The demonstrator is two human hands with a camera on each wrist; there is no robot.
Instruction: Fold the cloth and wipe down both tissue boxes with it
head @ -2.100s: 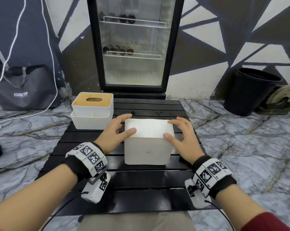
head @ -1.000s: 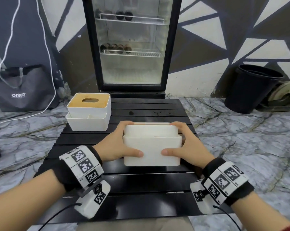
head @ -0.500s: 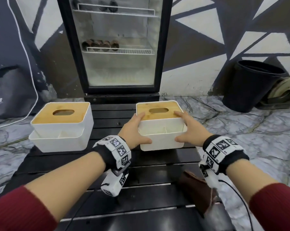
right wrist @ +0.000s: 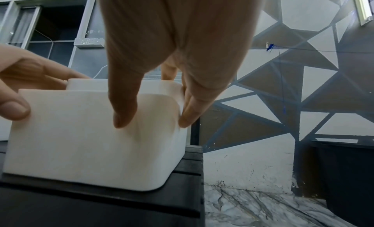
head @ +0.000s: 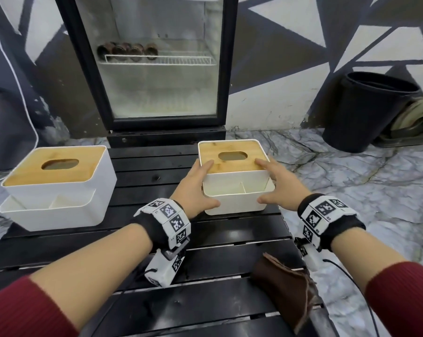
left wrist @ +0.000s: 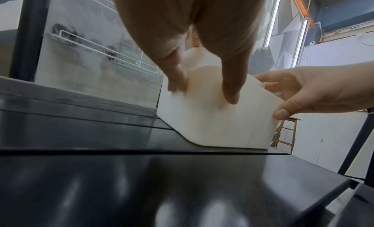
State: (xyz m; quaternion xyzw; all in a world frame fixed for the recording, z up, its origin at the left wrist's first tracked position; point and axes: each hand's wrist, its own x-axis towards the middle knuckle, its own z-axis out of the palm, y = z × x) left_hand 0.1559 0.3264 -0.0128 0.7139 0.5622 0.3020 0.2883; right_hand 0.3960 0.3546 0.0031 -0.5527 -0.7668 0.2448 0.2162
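1. L hand (head: 197, 188) & R hand (head: 280, 184) clasp right tissue box (head: 234, 181), thumbs on front, fingers along sides.
2. Box sits upright on tabletop (head: 132, 242), far-right.
3. 2nd tissue box (head: 57, 186) far-left.
4. Brown cloth (head: 286, 285) bunched at near-right edge.

Right tissue box (head: 234, 198): smooth matt white plastic body, pale wood-grain lid. Left tissue box (head: 57, 190): same plastic and wood. Table (head: 205, 242): black slats, glossy, showing streaky reflections. Cloth (head: 283, 285): brown, suede-like nap, frayed edge. Floor (head: 376, 181): grey veined marble look. Bin (head: 361, 113): black, dull plastic.
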